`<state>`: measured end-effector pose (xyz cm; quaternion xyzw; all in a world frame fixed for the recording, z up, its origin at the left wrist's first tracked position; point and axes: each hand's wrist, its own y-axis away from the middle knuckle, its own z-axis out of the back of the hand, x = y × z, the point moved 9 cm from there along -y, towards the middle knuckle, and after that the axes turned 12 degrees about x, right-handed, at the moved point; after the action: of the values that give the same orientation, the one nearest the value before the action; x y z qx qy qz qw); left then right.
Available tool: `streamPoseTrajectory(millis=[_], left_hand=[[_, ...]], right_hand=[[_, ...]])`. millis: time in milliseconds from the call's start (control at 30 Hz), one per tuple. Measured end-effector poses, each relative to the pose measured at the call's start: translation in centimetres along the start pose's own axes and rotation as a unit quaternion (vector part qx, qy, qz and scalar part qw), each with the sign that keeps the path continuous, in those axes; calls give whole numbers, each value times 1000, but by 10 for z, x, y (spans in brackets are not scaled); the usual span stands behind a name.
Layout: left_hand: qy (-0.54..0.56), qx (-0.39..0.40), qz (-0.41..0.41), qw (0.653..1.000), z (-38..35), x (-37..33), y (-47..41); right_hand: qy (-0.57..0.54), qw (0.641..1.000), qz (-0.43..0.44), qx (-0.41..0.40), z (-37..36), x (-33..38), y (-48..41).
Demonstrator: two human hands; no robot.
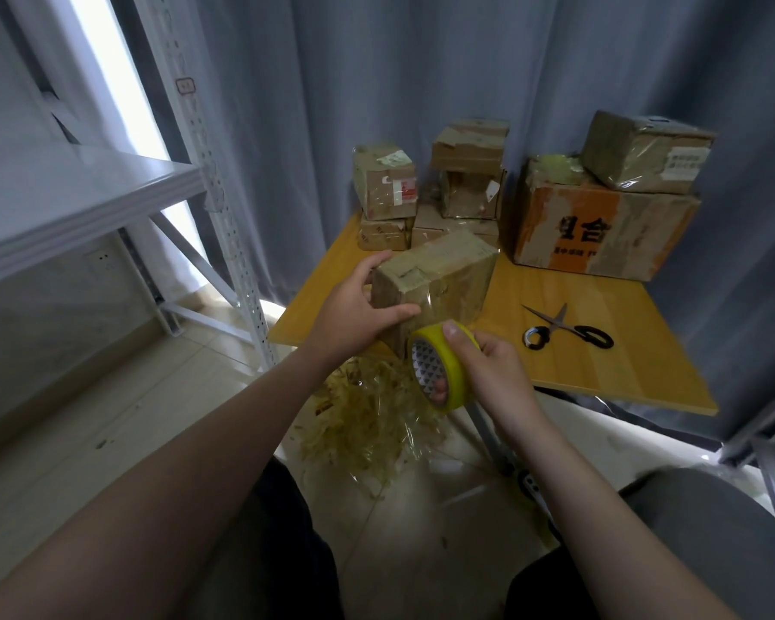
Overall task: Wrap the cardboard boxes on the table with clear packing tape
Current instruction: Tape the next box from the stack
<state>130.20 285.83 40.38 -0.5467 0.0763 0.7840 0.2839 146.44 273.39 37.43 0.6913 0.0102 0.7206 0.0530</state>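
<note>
Taping a box at the tabletop
Left hand fingers clasp it; right hand fingers clamp the tape roll alongside.

Bare along both forearms, running up from the lower left and lower right of the frame to the left hand and the right hand with its short thumbnail, and clad in dark, near-black trousers at bottom centre.
</note>
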Motion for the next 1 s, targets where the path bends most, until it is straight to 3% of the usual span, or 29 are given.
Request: streamPoseTrajectory(millis=[300, 533, 700, 867, 1000], left_hand=[[116, -22, 46, 992, 9, 10, -5], [254, -11, 184, 949, 6, 47, -8], [20, -118, 106, 987, 50, 45, -12], [70, 4, 89, 994, 27, 65, -6], [-37, 0, 84, 996, 6, 66, -5]], right_hand=[[3, 995, 97, -2, 6, 13, 2], [54, 981, 181, 33, -5, 56, -23], [87, 985, 148, 13, -17, 74, -69], [113, 983, 143, 0, -32, 84, -93], [105, 984, 140, -20, -37, 85, -95]])
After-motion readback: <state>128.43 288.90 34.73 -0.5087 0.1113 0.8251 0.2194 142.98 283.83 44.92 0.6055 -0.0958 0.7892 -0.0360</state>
